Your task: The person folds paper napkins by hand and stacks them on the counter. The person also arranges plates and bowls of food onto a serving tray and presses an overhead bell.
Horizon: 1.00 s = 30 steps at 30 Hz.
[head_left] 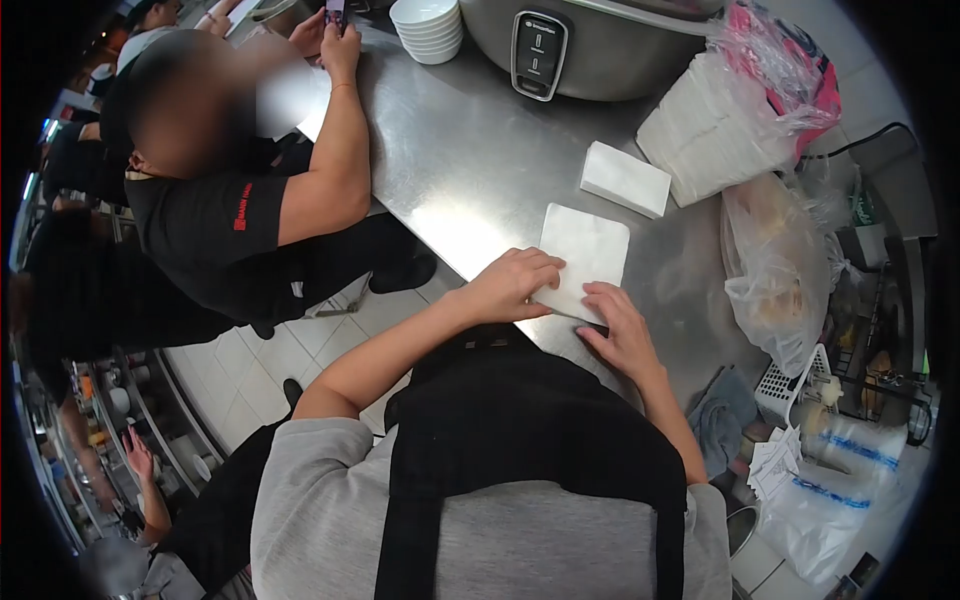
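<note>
A white square paper napkin (588,243) lies on the steel counter right in front of me. My left hand (518,280) is closed at its left edge, with the fingers bent over the top and the thumb at the near edge. At the near right corner, my right hand (624,332) grips the napkin with fingers curled on it and thumb below. Just beyond it sits a neat stack of folded white napkins (625,180). Behind that leans a large plastic-wrapped pack of napkins (715,128), torn open at its pink end.
The steel counter (440,165) holds stacked white bowls (430,28) and a large grey cooker (600,50). On the right are a clear plastic bag (775,265), a grey cloth (722,415) and a white basket (792,388). A person in black (215,250) leans on the counter at left, holding a phone.
</note>
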Motion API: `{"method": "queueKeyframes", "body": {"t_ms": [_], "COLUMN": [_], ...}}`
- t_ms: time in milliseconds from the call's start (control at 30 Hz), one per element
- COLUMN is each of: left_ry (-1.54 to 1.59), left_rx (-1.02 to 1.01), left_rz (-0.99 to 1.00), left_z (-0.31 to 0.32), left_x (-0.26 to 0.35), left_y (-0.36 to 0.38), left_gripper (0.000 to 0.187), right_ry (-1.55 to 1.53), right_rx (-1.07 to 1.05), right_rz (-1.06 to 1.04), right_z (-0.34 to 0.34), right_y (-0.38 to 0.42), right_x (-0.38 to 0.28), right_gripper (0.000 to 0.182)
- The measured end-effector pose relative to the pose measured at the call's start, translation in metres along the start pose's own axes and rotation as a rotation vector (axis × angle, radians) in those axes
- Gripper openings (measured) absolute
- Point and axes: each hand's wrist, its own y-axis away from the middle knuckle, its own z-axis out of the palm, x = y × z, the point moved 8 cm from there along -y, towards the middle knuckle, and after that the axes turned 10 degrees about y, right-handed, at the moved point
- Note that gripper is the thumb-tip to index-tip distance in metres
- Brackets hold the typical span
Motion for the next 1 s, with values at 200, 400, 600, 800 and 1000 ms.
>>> {"method": "queueKeyframes", "body": {"t_ms": [200, 400, 600, 800, 1000], "left_ry": [0.098, 0.142, 0.144, 0.26, 0.44], "left_rx": [0.01, -0.016, 0.042, 0.232, 0.22], "left_rz": [-0.027, -0.086, -0.075, -0.091, -0.344], "left_z": [-0.005, -0.006, -0.008, -0.009, -0.01], "left_x": [-0.007, -0.014, -0.011, -0.023, -0.036], "left_y": [-0.001, -0.003, -0.003, -0.006, -0.016], "left_gripper": [0.016, 0.015, 0.017, 0.019, 0.022], "right_ry": [-0.146, -0.198, -0.269, -0.284, -0.223], "right_rx": [0.008, -0.022, -0.11, 0.158, 0.141], "right_rz": [0.036, 0.101, 0.309, 0.159, 0.374], "right_z": [0.004, 0.002, -0.002, -0.029, -0.008], "right_y": [0.001, -0.007, -0.011, -0.01, -0.005], "right_x": [0.019, 0.026, 0.033, 0.031, 0.077], "right_gripper": [0.012, 0.007, 0.006, 0.019, 0.031]}}
